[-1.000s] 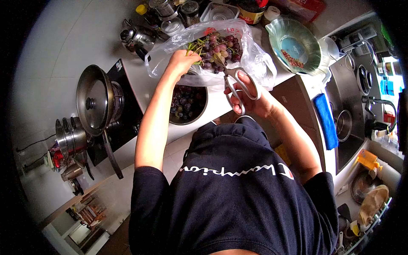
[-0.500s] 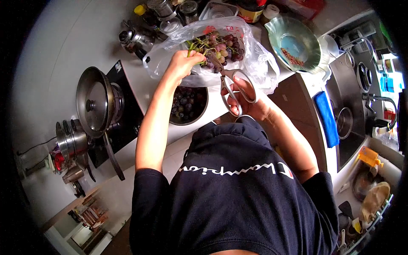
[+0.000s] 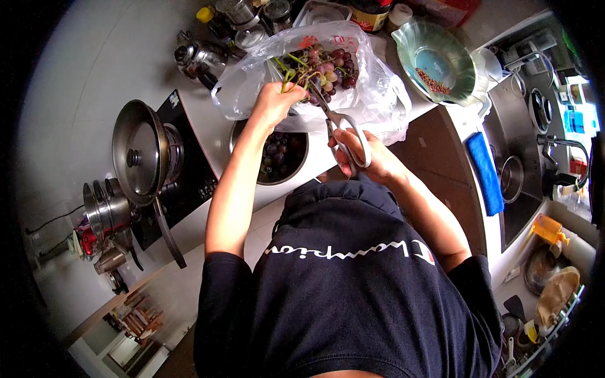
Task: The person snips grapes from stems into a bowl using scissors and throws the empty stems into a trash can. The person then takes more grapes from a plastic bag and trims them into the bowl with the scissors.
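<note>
My left hand (image 3: 277, 106) is closed on the green stem of a bunch of grapes (image 3: 331, 70), purple and pale green, that lies in an open clear plastic bag (image 3: 384, 94). In my right hand (image 3: 365, 154) is a pair of scissors (image 3: 343, 120) with grey handles. Its blades point up among the stems, close to the fingers of my left hand, and look nearly closed. Below the bag, a round pot (image 3: 307, 157) holds loose dark grapes (image 3: 280, 154); my left forearm covers part of it.
A greenish glass bowl (image 3: 466, 57) with small reddish bits stands right of the bag. Jars (image 3: 277, 16) and a metal kettle (image 3: 201, 57) line the back. At left, a lidded frying pan (image 3: 135, 154) sits on the stove; at right are a blue cloth (image 3: 485, 173) and a sink (image 3: 523, 145).
The scissors' handles have come together, and the blades have moved up and left into the stems. My left hand has shifted slightly, still holding the stem.
</note>
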### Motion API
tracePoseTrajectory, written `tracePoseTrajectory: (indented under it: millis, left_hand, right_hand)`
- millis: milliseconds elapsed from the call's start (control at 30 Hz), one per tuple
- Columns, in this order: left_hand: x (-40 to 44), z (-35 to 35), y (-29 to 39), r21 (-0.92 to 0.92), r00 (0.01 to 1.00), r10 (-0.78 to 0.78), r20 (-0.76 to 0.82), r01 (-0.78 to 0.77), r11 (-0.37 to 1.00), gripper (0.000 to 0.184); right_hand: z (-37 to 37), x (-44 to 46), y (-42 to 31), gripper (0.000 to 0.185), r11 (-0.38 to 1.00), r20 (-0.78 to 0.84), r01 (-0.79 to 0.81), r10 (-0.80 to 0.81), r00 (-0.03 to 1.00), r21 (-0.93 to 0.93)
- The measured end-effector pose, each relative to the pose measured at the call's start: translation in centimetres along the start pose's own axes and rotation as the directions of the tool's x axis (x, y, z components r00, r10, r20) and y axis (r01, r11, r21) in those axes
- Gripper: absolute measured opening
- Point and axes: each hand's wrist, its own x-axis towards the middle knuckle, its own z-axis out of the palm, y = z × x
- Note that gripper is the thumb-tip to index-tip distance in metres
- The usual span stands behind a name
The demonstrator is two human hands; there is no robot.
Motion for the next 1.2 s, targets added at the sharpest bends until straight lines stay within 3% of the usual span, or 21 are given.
tracePoseTrajectory:
  millis: [167, 267, 367, 567, 633, 933, 1000, 1100, 1200]
  left_hand:
    - [-1.2, 1.0, -0.3, 0.038, 0.998, -0.042, -0.043, 0.044, 0.998, 0.014]
    - [-2.9, 1.9, 0.2, -0.102, 0.998, 0.000, -0.061, -0.007, 0.995, 0.013]
    - [-2.8, 2.8, 0.7, -0.121, 1.000, 0.027, -0.011, -0.028, 0.992, 0.013]
    - [2.7, 4.9, -2.6, 0.074, 0.990, 0.129, 0.062, -0.133, 0.988, 0.017]
    - [3.2, 5.4, -2.8, 0.094, 0.987, 0.158, -0.009, -0.156, 0.983, 0.023]
    - [3.2, 5.2, -3.9, 0.169, 0.996, 0.088, -0.007, -0.086, 0.982, 0.026]
    - [3.4, 4.9, -4.6, 0.140, 0.996, 0.086, -0.006, -0.084, 0.987, 0.026]
    - [4.1, 4.8, -6.1, 0.173, 0.984, 0.170, -0.049, -0.159, 0.972, 0.030]
    - [3.7, 4.8, -5.8, 0.272, 0.983, 0.173, -0.055, -0.152, 0.950, 0.035]
  right_hand:
    - [-0.1, -0.6, 1.1, 0.035, 0.998, -0.006, 0.004, -0.004, 1.000, -0.061]
    - [0.0, -2.5, 1.3, 0.033, 0.999, -0.014, 0.004, -0.005, 1.000, -0.035]
    - [-0.7, -3.6, 1.6, 0.032, 1.000, -0.059, -0.012, 0.013, 0.998, 0.015]
    - [-1.7, -2.3, 1.9, 0.037, 0.998, -0.182, 0.034, -0.043, 0.982, -0.051]
    - [-2.3, -1.4, 2.8, 0.035, 0.997, -0.166, 0.031, -0.018, 0.986, 0.077]
    - [-2.4, -1.4, 2.5, 0.029, 0.997, -0.156, -0.024, 0.035, 0.987, 0.070]
    - [-2.3, -1.2, 2.2, 0.032, 0.986, -0.202, -0.119, 0.142, 0.969, 0.121]
    - [-3.7, 0.0, 3.6, 0.042, 0.958, -0.054, -0.128, 0.147, 0.988, 0.257]
    - [-3.9, 0.5, 3.3, 0.055, 0.964, -0.079, -0.191, 0.208, 0.975, 0.182]
